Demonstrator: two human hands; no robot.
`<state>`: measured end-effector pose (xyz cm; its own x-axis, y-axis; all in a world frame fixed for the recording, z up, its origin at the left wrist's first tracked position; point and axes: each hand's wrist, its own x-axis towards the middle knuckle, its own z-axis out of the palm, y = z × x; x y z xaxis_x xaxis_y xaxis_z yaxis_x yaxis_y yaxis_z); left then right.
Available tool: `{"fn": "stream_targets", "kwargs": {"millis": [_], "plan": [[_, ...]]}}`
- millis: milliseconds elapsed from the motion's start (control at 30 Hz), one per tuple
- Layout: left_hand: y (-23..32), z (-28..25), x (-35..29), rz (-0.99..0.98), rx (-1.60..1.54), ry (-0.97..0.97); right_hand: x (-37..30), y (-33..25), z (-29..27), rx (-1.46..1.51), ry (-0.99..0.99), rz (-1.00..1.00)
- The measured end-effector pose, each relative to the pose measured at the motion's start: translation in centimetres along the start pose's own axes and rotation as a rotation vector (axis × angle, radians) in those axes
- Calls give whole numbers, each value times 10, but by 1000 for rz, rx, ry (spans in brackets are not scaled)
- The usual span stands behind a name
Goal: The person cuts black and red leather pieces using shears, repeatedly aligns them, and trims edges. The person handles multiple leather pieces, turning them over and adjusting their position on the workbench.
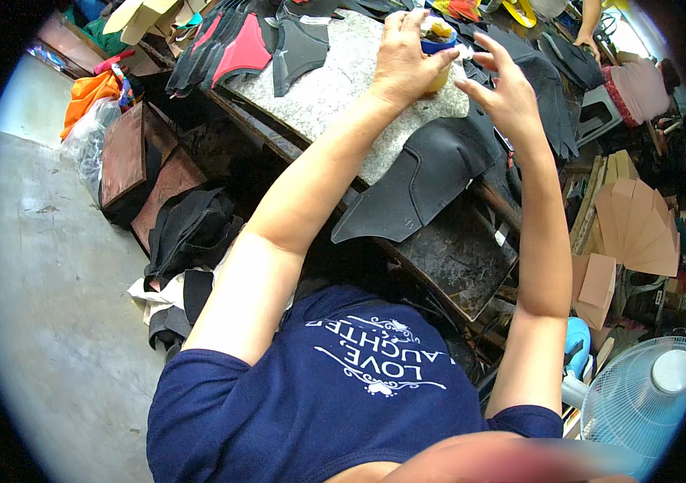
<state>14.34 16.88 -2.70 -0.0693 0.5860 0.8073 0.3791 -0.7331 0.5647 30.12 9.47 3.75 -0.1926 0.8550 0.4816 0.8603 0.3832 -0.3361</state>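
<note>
At the far side of the work table, my left hand (409,63) is closed around a small jar (439,84) with a yellowish body and a blue rim. Brownish stuff shows at the jar's mouth. Just to the right, my right hand (505,92) is raised with its thumb and fingers apart, holding nothing that I can see. Under both hands lies a pale speckled sheet (339,113). A large curved black cut piece (431,179) lies at the table's near edge, below my right hand. Flat black-and-red cut pieces (245,52) and a dark grey one (301,52) lie left of the jar.
More black pieces (548,97) are heaped beyond my right hand. Another person's hand (587,42) shows at the far right. Tan sheets (636,225) fan out on the right, above a standing fan (640,402). Wooden boxes (127,165) and dark cloth (190,229) stand left of the table.
</note>
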Motion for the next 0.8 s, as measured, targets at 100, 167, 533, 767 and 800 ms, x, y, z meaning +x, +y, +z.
{"fn": "stream_targets", "kwargs": {"millis": [100, 167, 533, 767, 800], "plan": [[0, -2, -1, -19, -85, -3, 23, 16, 34, 559, -225, 148], [2, -5, 0, -77, -173, 19, 26, 23, 54, 308, -123, 130], [-9, -6, 1, -379, -601, 185, 35, 10, 39, -153, -151, -128], [-9, -11, 1, -288, -599, 119, 55, -29, 33, -824, -372, -171], [-9, -11, 1, -277, -595, 116, 55, -32, 29, -693, -292, -190]]}}
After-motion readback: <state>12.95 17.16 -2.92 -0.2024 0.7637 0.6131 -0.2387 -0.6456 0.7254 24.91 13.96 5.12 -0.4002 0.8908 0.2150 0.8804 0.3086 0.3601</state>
